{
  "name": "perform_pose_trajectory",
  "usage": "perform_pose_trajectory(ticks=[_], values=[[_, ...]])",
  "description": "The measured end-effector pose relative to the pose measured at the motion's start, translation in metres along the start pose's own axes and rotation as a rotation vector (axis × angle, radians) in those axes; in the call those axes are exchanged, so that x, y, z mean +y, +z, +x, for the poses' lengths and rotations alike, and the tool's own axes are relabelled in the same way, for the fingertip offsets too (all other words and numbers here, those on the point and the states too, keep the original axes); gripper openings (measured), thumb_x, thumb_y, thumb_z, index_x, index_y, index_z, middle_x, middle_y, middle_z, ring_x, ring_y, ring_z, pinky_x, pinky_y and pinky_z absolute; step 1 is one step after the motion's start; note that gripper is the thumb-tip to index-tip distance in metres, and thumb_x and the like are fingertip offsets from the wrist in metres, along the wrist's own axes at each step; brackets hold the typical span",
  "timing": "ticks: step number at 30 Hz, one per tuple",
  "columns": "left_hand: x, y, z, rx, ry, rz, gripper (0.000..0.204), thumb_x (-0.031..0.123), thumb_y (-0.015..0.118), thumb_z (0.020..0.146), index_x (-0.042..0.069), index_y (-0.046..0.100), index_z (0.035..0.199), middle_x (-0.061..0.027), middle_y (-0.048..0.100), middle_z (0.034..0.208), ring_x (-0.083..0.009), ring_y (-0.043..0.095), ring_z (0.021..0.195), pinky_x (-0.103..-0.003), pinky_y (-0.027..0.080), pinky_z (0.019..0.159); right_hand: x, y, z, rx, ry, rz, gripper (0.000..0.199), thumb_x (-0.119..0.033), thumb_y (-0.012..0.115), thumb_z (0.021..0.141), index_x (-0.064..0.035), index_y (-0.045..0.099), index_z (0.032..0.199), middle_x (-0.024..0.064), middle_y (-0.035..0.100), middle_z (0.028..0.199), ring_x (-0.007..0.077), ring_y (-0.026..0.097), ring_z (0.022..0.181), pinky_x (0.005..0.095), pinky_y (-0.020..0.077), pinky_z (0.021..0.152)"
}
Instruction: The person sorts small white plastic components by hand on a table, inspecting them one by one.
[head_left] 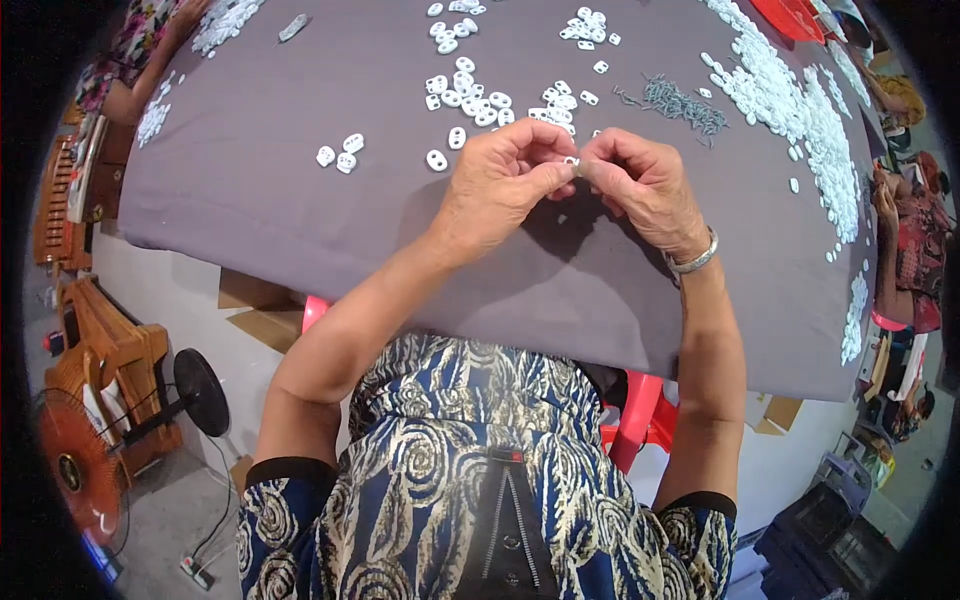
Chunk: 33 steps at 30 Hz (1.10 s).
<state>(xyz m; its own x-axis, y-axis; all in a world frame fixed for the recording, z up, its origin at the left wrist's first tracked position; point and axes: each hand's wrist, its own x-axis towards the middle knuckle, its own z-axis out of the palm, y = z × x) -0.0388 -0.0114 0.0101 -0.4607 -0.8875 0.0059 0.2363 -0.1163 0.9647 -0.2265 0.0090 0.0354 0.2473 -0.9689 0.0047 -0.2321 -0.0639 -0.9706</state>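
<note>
My left hand point(505, 180) and my right hand point(640, 180) meet fingertip to fingertip above the grey cloth-covered table point(260, 190). Between the fingers of both hands sits a small white plastic piece point(571, 160), mostly hidden. A silver bracelet point(694, 260) circles my right wrist. Just beyond my hands lie scattered white two-hole plastic pieces point(470, 95). A small heap of thin grey metal springs point(685, 103) lies beyond my right hand.
A long band of white plastic parts point(800, 110) runs along the table's right side. Other people sit at the top left point(130, 70) and right edge point(905, 240). A red stool point(640, 420) is under me; an orange fan point(85, 470) stands on the floor at left.
</note>
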Motion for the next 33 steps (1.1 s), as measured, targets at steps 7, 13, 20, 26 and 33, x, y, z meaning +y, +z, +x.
perform_pose_trajectory(ticks=[7, 13, 20, 26, 33], values=[[-0.003, 0.004, -0.003, 0.021, 0.05, -0.008, 0.035, -0.001, 0.061, 0.088, 0.001, 0.052, 0.122, -0.0025, 0.059, 0.084, -0.0076, 0.059, 0.073, -0.022, 0.051, 0.067, 0.006, -0.012, 0.004, -0.027, 0.102, 0.081, 0.015, -0.018, 0.06, 0.094, -0.0042, 0.062, 0.089, -0.0055, 0.054, 0.069, 0.001, 0.045, 0.056, 0.017, 0.0373, 0.048], [-0.01, 0.008, -0.003, 0.05, 0.079, 0.022, 0.045, -0.001, 0.062, 0.087, 0.001, 0.045, 0.129, -0.0016, 0.055, 0.081, -0.0065, 0.056, 0.071, -0.021, 0.049, 0.064, 0.01, -0.002, 0.005, 0.009, 0.087, 0.154, 0.017, -0.02, 0.058, 0.096, -0.0038, 0.061, 0.092, -0.0041, 0.054, 0.069, 0.0009, 0.046, 0.055, 0.0164, 0.0374, 0.048], [-0.01, 0.009, -0.002, 0.059, 0.062, 0.003, 0.045, -0.001, 0.062, 0.086, 0.001, 0.044, 0.128, -0.0015, 0.055, 0.08, -0.0063, 0.056, 0.071, -0.021, 0.049, 0.064, 0.012, -0.001, 0.007, 0.003, 0.104, 0.072, 0.019, -0.021, 0.058, 0.097, -0.0031, 0.061, 0.091, -0.0042, 0.053, 0.068, 0.0008, 0.045, 0.053, 0.016, 0.0369, 0.046], [-0.011, 0.01, -0.002, 0.054, 0.058, 0.017, 0.045, -0.001, 0.062, 0.086, 0.001, 0.044, 0.127, -0.001, 0.055, 0.079, -0.006, 0.055, 0.07, -0.021, 0.048, 0.063, 0.011, 0.0, 0.007, 0.032, 0.112, 0.108, 0.02, -0.022, 0.058, 0.097, -0.0032, 0.061, 0.092, -0.0045, 0.053, 0.068, 0.0006, 0.045, 0.054, 0.0156, 0.0368, 0.046], [-0.013, 0.01, -0.004, 0.067, 0.056, 0.048, 0.044, -0.001, 0.061, 0.086, 0.001, 0.043, 0.126, -0.0005, 0.054, 0.078, -0.0049, 0.053, 0.068, -0.021, 0.047, 0.061, 0.011, 0.003, 0.005, 0.015, 0.048, 0.017, 0.019, -0.021, 0.057, 0.097, -0.0038, 0.062, 0.091, -0.0055, 0.053, 0.068, 0.0002, 0.045, 0.054, 0.0154, 0.0366, 0.047]])
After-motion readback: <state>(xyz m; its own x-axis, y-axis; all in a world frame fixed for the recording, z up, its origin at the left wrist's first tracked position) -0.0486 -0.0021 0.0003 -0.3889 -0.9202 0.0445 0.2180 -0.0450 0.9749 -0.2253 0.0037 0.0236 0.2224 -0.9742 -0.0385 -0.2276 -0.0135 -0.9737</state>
